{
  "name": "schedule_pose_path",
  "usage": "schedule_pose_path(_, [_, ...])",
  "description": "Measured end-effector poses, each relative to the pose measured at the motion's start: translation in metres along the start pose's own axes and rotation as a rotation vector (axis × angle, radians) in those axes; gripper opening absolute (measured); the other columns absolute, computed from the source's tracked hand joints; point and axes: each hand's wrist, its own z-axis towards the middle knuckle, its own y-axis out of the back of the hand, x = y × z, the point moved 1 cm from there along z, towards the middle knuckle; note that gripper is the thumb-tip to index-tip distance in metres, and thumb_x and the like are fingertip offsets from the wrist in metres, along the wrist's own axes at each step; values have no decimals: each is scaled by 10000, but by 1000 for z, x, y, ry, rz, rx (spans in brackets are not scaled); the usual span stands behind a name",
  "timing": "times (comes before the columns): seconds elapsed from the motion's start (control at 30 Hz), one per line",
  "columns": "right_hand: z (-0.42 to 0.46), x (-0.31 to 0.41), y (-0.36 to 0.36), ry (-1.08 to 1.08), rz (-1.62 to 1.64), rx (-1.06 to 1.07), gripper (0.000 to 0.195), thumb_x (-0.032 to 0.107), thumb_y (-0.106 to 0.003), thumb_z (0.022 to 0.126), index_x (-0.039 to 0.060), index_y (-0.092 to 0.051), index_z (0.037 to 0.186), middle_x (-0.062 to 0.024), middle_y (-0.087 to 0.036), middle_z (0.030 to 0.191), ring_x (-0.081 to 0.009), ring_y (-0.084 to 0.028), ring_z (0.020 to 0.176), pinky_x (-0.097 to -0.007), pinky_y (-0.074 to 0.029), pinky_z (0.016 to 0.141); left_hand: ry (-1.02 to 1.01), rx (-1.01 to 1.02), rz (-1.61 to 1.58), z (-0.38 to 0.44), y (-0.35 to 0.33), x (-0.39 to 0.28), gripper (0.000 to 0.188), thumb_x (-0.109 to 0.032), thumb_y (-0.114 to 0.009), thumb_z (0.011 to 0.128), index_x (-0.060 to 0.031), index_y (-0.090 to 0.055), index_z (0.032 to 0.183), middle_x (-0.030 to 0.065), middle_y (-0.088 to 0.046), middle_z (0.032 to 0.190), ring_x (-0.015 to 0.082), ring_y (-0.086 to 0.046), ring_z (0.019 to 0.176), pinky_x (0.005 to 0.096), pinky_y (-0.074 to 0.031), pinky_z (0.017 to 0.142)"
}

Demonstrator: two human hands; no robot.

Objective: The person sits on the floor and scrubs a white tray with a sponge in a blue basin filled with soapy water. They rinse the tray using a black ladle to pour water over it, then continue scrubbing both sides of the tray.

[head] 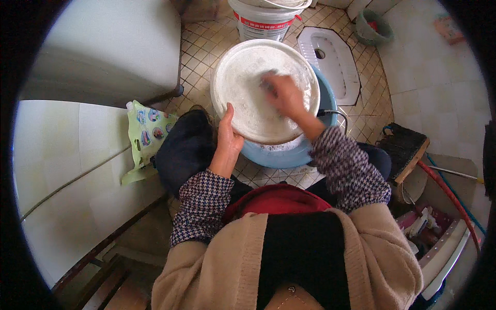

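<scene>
A round white plastic lid (248, 97) is tilted above a blue plastic basin (267, 157) with suds (285, 146) in it. My left hand (229, 135) grips the lid's near left rim, the thumb over the top face. On that wet face, right of its middle, my right hand (286, 95) presses a small dark grey scrubber (268, 83); motion blurs both, so the scrubber's material is unclear. A black-ended hose (329, 112) hangs over the basin's right edge. Much of the basin is hidden under the lid.
Behind the lid stands a white bucket (265, 29) with a red printed band. A squat toilet (335, 66) is set in the tiled floor, a green bin (372, 29) beyond. Left are a green printed pouch (149, 131) and a washing-machine-like cabinet (116, 50); right, a broom (407, 151).
</scene>
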Motion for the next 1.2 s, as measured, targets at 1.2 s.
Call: schedule_pose_path(1.2, [2, 68, -19, 645, -54, 265, 270, 121, -653, 669, 143, -585, 929, -7, -605, 927, -254, -553, 972, -387, -444, 736, 12, 63, -71, 12, 9, -18, 602, -434, -508, 916, -53, -359, 1357, 119, -446, 1330, 280, -421, 1220, 419, -357, 1017])
